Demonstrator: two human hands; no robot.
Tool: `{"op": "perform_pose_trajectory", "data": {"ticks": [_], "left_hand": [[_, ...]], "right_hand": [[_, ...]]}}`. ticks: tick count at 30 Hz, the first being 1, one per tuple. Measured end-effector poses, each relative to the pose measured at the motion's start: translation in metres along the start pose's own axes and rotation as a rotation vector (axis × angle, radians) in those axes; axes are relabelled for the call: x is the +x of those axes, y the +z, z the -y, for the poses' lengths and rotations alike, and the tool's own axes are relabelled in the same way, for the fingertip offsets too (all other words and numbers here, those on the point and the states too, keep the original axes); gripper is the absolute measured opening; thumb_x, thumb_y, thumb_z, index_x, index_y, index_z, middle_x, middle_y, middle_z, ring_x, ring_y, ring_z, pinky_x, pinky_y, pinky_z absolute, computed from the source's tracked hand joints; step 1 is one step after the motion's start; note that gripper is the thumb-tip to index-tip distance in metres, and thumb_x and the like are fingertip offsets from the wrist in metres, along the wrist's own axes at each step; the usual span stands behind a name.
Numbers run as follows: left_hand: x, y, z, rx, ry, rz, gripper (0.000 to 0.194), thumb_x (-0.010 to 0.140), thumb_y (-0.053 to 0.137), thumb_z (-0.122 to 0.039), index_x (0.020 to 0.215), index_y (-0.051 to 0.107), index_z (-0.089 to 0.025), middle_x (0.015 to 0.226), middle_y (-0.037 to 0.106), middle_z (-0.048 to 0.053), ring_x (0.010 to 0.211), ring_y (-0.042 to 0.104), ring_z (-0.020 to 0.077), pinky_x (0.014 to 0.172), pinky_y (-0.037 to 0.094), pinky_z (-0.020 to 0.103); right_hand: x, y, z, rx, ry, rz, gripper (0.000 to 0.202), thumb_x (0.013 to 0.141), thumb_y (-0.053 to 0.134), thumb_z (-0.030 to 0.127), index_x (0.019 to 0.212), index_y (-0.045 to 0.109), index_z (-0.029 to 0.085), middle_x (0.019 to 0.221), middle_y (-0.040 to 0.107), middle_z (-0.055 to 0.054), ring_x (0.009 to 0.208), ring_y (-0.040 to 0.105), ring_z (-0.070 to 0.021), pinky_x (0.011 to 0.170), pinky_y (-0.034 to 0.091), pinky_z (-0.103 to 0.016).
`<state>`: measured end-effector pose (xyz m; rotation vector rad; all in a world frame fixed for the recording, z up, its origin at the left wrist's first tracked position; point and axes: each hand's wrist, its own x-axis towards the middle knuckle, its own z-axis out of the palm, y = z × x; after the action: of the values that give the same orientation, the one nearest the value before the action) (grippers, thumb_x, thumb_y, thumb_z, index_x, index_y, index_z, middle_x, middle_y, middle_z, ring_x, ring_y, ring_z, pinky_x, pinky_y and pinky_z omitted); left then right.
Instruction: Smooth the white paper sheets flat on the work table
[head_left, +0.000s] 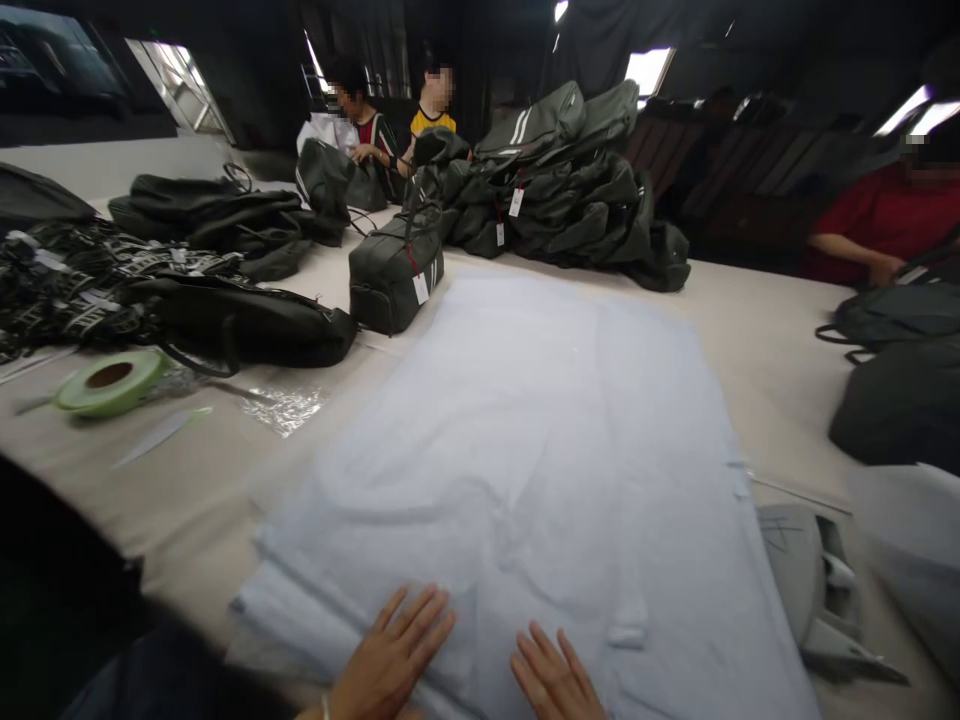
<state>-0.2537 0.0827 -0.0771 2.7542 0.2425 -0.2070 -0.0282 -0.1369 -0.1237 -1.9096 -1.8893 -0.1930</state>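
A wide stack of thin, pale bluish-white sheets [525,430] lies spread on the covered table, creased near its front. My left hand [397,650] rests on the sheets close to the near edge, palm down, fingers stretched out. To its right, my right hand [555,675] also lies on the sheets with fingers spread, partly cut off by the bottom of the view. Neither hand holds anything. Beyond the sheets' far left corner, a dark green bag [394,270] with a white tag stands upright.
Dark bags are piled [562,190] at the back. At left are a green tape roll [112,383], a dark bag [247,320] and heaped straps [75,290]. A grey device [806,580] sits at right. People are across the table and at right.
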Motion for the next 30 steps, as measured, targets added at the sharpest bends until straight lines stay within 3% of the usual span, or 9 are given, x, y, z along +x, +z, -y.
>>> {"op": "perform_pose_trajectory", "data": {"ticks": [3, 6, 12, 15, 21, 25, 30], "left_hand": [[0.007, -0.011, 0.001, -0.055, -0.073, 0.079, 0.088, 0.074, 0.078, -0.039, 0.146, 0.029, -0.028, 0.149, 0.041, 0.01, 0.136, 0.038, 0.0311, 0.113, 0.027, 0.053], [0.015, -0.019, 0.004, -0.083, -0.06, 0.019, 0.073, 0.07, 0.083, -0.037, 0.131, 0.046, -0.026, 0.139, 0.051, 0.008, 0.126, 0.046, 0.0296, 0.107, 0.033, 0.047], [0.027, -0.029, -0.009, -0.132, -0.045, -0.051, 0.073, 0.058, 0.087, -0.052, 0.115, 0.052, -0.023, 0.119, 0.058, 0.005, 0.107, 0.052, 0.0257, 0.095, 0.039, 0.039], [0.04, -0.029, -0.021, -0.102, -0.022, 0.008, 0.061, 0.063, 0.083, -0.054, 0.106, 0.055, -0.02, 0.111, 0.059, 0.006, 0.104, 0.052, 0.026, 0.092, 0.04, 0.039], [0.059, -0.027, -0.025, -0.135, -0.053, -0.014, 0.023, 0.081, 0.074, -0.032, 0.09, 0.059, -0.018, 0.1, 0.061, 0.006, 0.101, 0.053, 0.0253, 0.089, 0.039, 0.04], [0.054, -0.049, -0.015, -0.218, -0.128, -0.114, 0.012, 0.083, 0.07, -0.026, 0.084, 0.06, -0.019, 0.091, 0.062, 0.003, 0.091, 0.056, 0.0206, 0.084, 0.04, 0.035], [0.04, -0.104, 0.0, -0.341, -0.196, -0.303, 0.009, 0.084, 0.065, -0.016, 0.083, 0.056, -0.019, 0.093, 0.061, 0.001, 0.091, 0.055, 0.0175, 0.084, 0.042, 0.03]], "right_hand": [[0.002, 0.001, 0.009, 0.007, -0.111, 0.077, 0.049, 0.093, 0.05, 0.039, 0.14, 0.044, 0.026, 0.13, 0.061, -0.004, 0.119, 0.058, -0.0246, 0.1, 0.051, -0.038], [0.005, -0.009, 0.008, 0.051, -0.124, 0.144, 0.057, 0.082, 0.062, 0.05, 0.132, 0.053, 0.022, 0.135, 0.058, -0.008, 0.121, 0.057, -0.0277, 0.097, 0.053, -0.039], [0.015, -0.02, 0.024, 0.205, 0.244, 0.233, 0.019, 0.089, 0.057, 0.034, 0.103, 0.068, 0.029, 0.125, 0.066, -0.005, 0.122, 0.056, -0.0261, 0.104, 0.046, -0.052], [0.027, -0.027, 0.027, 0.349, 0.433, 0.263, 0.021, 0.091, 0.052, 0.037, 0.091, 0.07, 0.027, 0.113, 0.071, -0.007, 0.118, 0.059, -0.0263, 0.106, 0.043, -0.053], [0.057, -0.055, 0.019, 0.591, 0.649, 0.346, 0.031, 0.089, 0.052, 0.047, 0.082, 0.07, 0.024, 0.108, 0.072, -0.009, 0.107, 0.064, -0.0237, 0.097, 0.049, -0.038], [0.059, -0.069, 0.017, 0.564, 0.606, 0.341, 0.027, 0.089, 0.053, 0.041, 0.077, 0.066, 0.022, 0.127, 0.064, -0.011, 0.119, 0.058, -0.0244, 0.102, 0.046, -0.04], [0.056, -0.083, 0.021, 0.452, 0.337, 0.476, 0.017, 0.087, 0.057, 0.037, 0.08, 0.068, 0.025, 0.144, 0.049, -0.006, 0.134, 0.043, -0.0275, 0.107, 0.041, -0.05]]}}
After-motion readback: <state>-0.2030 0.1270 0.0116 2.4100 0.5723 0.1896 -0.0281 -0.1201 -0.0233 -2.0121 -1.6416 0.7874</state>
